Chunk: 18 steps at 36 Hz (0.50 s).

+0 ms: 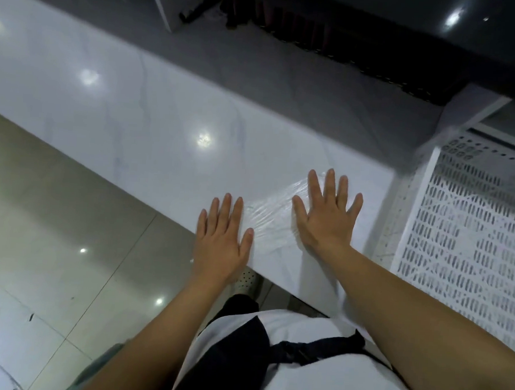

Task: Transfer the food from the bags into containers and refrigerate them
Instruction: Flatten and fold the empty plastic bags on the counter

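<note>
Your two hands lie flat, palms down and fingers spread, gripping nothing, at the near edge of a long white marble-look counter (153, 106).

Your left hand (222, 243) sits right at the counter's front edge, its fingertips on the stone and its heel over the edge above the floor. Your right hand (328, 216) rests further in, pressing on a clear plastic bag (271, 222).

The bag lies flat and crinkled on the counter, between your left thumb and your right palm, running on under your right fingers. Its long axis seems to run from your left fingertips up toward your right fingertips, though its see-through edges are hard to trace. Whether it holds any food cannot be told.

Beyond your fingertips the counter surface is bare, stretching far to the left of your left hand. Just right of your right little finger the counter ends at a corner. Past that corner stands a white perforated rack (463, 235).

Below your left wrist is beige tiled floor (55, 214). Beyond the counter's far edge, past your fingertips, is grey floor and dark furniture.
</note>
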Each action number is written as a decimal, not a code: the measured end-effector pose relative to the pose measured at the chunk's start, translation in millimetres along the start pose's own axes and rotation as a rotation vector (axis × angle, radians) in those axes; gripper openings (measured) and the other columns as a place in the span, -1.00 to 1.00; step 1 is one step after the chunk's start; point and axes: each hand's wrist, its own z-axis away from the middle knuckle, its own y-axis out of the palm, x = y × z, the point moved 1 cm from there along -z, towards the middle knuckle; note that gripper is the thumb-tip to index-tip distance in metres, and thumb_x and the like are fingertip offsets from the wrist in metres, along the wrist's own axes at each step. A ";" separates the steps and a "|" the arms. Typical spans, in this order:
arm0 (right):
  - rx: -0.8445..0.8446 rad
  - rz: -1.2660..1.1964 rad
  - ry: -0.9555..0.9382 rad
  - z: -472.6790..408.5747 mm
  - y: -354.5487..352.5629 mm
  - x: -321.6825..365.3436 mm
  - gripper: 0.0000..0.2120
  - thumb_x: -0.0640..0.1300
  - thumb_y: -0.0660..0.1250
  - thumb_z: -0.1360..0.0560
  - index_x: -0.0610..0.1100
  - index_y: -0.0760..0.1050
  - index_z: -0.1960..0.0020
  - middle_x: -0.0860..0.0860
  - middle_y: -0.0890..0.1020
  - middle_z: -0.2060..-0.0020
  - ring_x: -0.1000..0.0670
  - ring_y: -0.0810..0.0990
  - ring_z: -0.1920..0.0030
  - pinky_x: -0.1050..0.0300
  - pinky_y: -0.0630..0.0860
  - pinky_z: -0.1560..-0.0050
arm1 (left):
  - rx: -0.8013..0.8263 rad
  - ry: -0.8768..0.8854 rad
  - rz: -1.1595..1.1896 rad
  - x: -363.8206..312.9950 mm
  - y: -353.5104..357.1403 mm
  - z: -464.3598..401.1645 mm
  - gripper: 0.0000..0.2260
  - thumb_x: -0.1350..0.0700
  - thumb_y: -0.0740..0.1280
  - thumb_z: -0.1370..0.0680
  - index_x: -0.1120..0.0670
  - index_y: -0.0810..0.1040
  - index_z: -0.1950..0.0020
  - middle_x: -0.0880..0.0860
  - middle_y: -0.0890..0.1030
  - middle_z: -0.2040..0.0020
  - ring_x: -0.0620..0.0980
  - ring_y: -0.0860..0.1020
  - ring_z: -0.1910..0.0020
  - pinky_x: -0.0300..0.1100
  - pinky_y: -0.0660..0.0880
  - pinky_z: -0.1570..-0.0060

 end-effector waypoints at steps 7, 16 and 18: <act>-0.004 0.045 -0.066 -13.4 -3.2 -2.0 -0.36 0.37 -0.36 -0.58 0.18 -0.33 -0.59 0.01 -0.24 -0.62 -0.14 -0.34 -0.59 -0.37 -0.27 -0.50 | 0.078 -0.006 0.171 2.3 -17.1 -4.7 -0.36 -0.19 0.10 -0.67 -0.04 -0.09 -0.66 -0.01 -0.16 -0.66 0.00 -0.24 -0.62 -0.01 -0.28 -0.57; 0.010 0.087 -0.145 -22.2 -12.2 -4.7 -0.37 0.38 -0.36 -0.58 0.20 -0.33 -0.58 0.01 -0.26 -0.61 -0.15 -0.36 -0.58 -0.40 -0.25 -0.49 | 0.192 -0.021 0.274 -13.6 -61.8 -49.2 -0.28 -0.05 0.49 -0.47 -0.02 0.26 -0.56 0.09 0.34 -0.45 0.13 0.37 -0.36 -0.04 0.42 -0.24; 0.014 0.073 -0.146 -22.3 -11.9 -5.2 -0.37 0.38 -0.35 -0.58 0.21 -0.32 -0.59 0.02 -0.25 -0.62 -0.14 -0.35 -0.58 -0.40 -0.25 -0.49 | 0.236 -0.012 0.224 -21.1 -63.8 -58.5 -0.27 -0.01 0.52 -0.44 -0.05 0.26 -0.53 0.08 0.34 -0.37 0.10 0.50 -0.14 -0.11 0.51 0.00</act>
